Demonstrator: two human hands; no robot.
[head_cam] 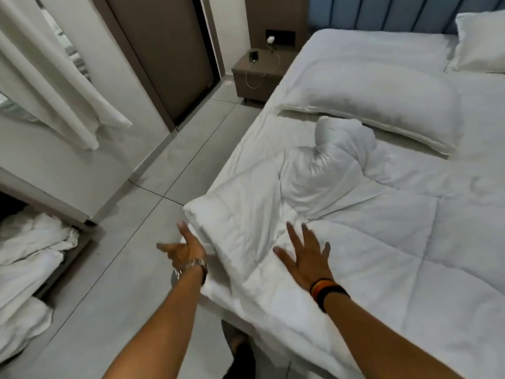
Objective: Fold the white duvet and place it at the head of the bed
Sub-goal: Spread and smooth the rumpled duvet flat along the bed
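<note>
The white quilted duvet (pixel 382 236) lies spread over the bed, bunched into a rumpled hump near the middle and folded over at the near left corner. My right hand (pixel 306 253) rests flat on the duvet, fingers spread, holding nothing. Just off that folded corner, beside the bed's left edge, my left hand (pixel 185 248) hovers open with its fingers apart. Two white pillows lie at the head of the bed: a long one (pixel 369 105) across the mattress and a second (pixel 481 42) against the blue headboard (pixel 396 12).
A brown nightstand (pixel 259 75) with a phone and a white charger cable stands left of the bed head. Grey tiled floor (pixel 123 242) runs along the bed's left side. Crumpled white linen (pixel 27 258) sits at the far left. White curtains (pixel 46 72) hang at the upper left.
</note>
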